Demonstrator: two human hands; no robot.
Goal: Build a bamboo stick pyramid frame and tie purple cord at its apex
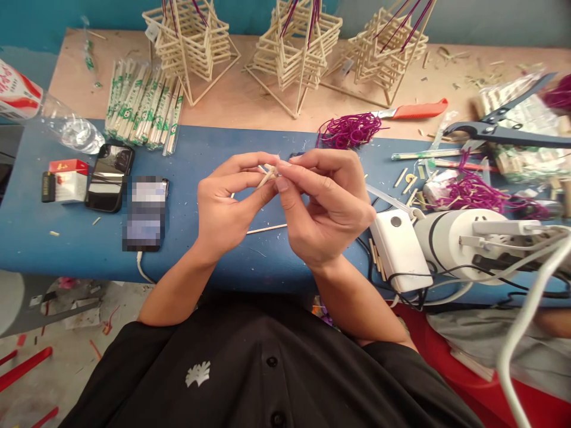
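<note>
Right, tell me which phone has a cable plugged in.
The phone nearer the left hand: a white cable runs from its lower end. The other phone, beside the red-and-white box, shows no cable.

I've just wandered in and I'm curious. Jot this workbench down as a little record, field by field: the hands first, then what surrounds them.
Left hand: pinching pale sticks
Right hand: fingertips at the same sticks; exact grip unclear
Beyond the hands: three stick frames, purple cord, orange-handled tool
Left side: wrapped sticks, two phones, bottle, red-and-white box
Right side: dark cutters, round white socket block
Clothing: black shirt
</note>
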